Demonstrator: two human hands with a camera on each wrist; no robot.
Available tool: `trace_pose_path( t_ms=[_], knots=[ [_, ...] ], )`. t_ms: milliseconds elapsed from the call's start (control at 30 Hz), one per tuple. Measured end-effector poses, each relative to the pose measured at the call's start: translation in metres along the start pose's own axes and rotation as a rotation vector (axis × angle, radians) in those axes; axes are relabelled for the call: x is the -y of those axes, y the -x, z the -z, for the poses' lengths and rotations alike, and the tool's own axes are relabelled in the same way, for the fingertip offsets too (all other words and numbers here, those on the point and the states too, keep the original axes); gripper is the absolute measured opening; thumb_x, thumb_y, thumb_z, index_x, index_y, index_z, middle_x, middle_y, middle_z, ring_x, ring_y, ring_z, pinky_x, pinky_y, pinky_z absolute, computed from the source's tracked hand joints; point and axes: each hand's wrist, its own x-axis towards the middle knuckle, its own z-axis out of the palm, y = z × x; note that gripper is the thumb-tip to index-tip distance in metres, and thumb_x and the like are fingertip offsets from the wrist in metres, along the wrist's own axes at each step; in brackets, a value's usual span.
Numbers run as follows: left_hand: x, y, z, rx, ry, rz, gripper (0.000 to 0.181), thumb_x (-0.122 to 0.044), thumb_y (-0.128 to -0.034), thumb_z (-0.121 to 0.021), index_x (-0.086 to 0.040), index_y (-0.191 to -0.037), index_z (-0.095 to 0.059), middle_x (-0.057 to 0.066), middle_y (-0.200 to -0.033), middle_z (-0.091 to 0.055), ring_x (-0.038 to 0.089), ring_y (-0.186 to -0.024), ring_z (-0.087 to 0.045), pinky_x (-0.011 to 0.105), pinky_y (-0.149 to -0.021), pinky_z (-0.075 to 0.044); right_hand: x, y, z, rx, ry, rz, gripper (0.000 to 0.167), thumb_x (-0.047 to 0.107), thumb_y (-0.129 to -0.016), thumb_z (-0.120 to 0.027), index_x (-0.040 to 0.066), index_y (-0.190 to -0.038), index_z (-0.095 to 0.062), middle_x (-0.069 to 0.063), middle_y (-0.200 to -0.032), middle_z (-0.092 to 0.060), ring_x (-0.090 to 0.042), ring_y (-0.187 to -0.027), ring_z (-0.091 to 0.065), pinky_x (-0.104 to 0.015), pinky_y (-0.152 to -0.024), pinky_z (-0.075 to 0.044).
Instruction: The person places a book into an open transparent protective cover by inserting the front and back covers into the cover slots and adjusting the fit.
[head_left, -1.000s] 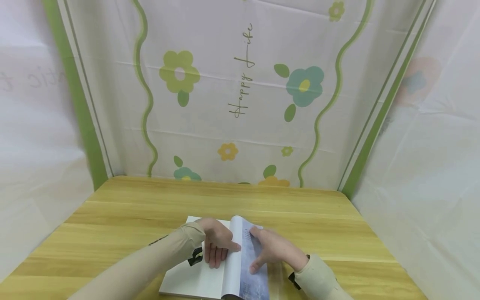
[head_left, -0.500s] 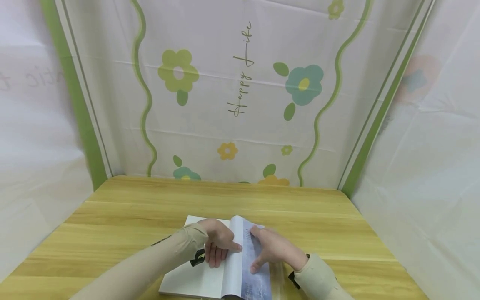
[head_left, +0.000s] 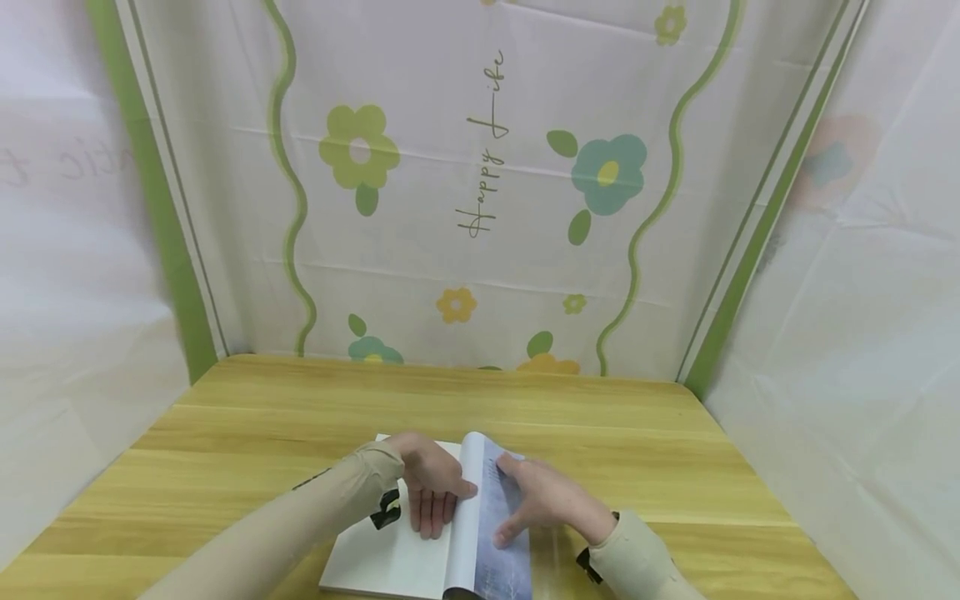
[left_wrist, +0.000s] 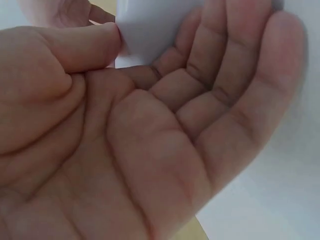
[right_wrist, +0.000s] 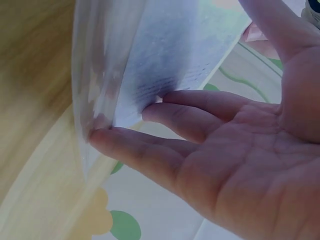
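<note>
An open book lies at the table's front, its white page on the left. A blue printed cover or page with small lettering bends up in a white curl along the middle. My left hand pinches this curl, the thumb on its edge and the other fingers bent against the white side. My right hand rests on the blue sheet with fingers and thumb spread. In the right wrist view, its fingertips touch a clear plastic film running beside the blue sheet.
A wooden table carries the book. A white curtain with printed flowers and lettering hangs behind the far edge, and pale curtain sides close in left and right. Black wrist straps sit at both wrists.
My left hand has shifted slightly left over the last half second, and the blue sheet's right edge has come left with it. The right hand has barely moved.
</note>
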Motion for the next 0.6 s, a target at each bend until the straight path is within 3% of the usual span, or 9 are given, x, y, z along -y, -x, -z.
trace_pose_path(
  t_ms=[200, 600],
  knots=[
    [-0.0049, 0.0005, -0.005, -0.065, -0.065, 0.013, 0.058, -0.042, -0.1045, -0.044, 0.007, -0.082, -0.063, 0.022, -0.076, -0.069, 0.03, -0.064, -0.068, 0.045, -0.067, -0.059, -0.0006, 0.0011, -0.0022, -0.009, -0.015, -0.036, 0.114, 0.038, -0.055, -0.095, -0.011, -0.143, -0.04, -0.027, -0.135, -0.051, -0.04, -0.122, -0.05, -0.053, -0.102, -0.042],
    [-0.0089, 0.0, -0.0085, -0.099, -0.093, 0.057, 0.06, -0.045, -0.1038, -0.044, 0.007, -0.081, -0.063, 0.022, -0.075, -0.069, 0.033, -0.068, -0.069, 0.049, -0.071, -0.059, -0.0044, 0.0003, -0.0033, -0.016, 0.016, -0.01, 0.112, 0.038, -0.053, -0.096, -0.01, -0.14, -0.043, -0.023, -0.132, -0.055, -0.037, -0.118, -0.053, -0.05, -0.1, -0.044]
  ],
)
